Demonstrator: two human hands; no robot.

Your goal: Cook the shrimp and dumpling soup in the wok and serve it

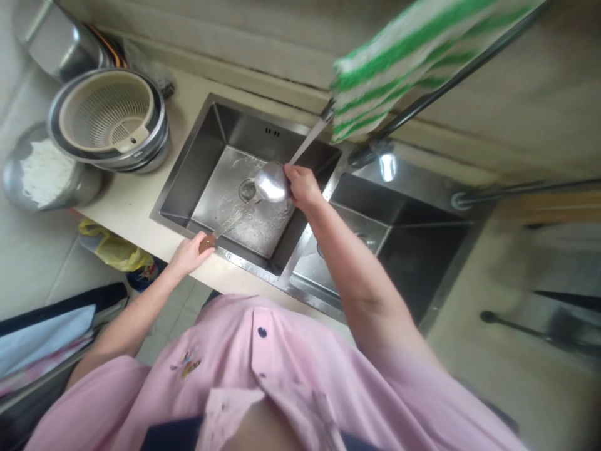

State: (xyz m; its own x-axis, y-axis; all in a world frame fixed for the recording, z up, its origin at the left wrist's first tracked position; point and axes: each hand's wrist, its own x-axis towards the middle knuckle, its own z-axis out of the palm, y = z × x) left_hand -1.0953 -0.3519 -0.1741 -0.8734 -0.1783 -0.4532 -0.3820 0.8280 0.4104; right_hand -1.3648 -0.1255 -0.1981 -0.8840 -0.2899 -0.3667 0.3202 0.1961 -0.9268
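A metal ladle (272, 181) with a brown handle end slants over the left basin of the steel sink (181, 166). My left hand (188, 255) is closed round the handle at the basin's front edge. At the other end, my right hand (304, 186) grips the rim of the ladle's bowl, its fingertips partly hidden. A stream of water (307, 141) runs from the faucet (327, 111) down toward the bowl and my right fingers. Water spreads over the basin floor around the drain (247, 189).
Left of the sink, a beige colander (110, 113) sits in metal bowls, beside a pot (89, 185) with white contents. A green-striped towel (399, 62) hangs over the faucet on a dark rail (451, 84). The second basin (417, 263) lies at right.
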